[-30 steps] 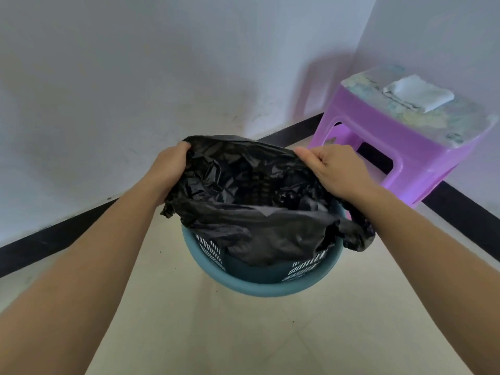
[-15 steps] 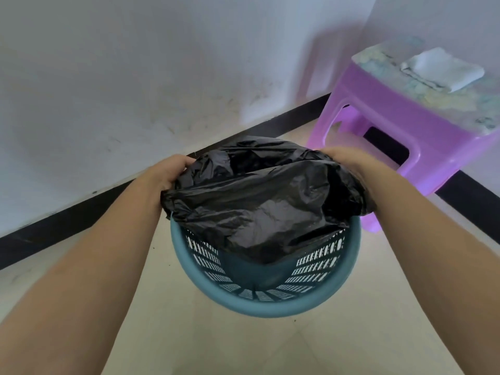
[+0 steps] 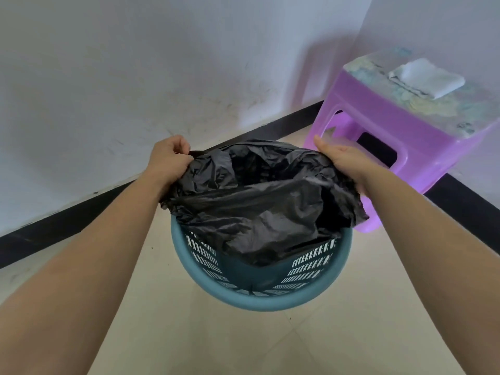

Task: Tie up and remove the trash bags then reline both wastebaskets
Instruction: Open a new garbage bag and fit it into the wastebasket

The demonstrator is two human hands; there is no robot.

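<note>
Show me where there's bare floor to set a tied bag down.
Bare tile lies in front of the wastebasket, between the forearms. Crowded: the stool sits close on its right, and both hands, left and right, hold the black bag over it.

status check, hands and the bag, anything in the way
Left hand and right hand both gripping the black bag by its mouth. Bag spread over the blue basket, near rim uncovered. Purple stool close on the right, not blocking.
</note>
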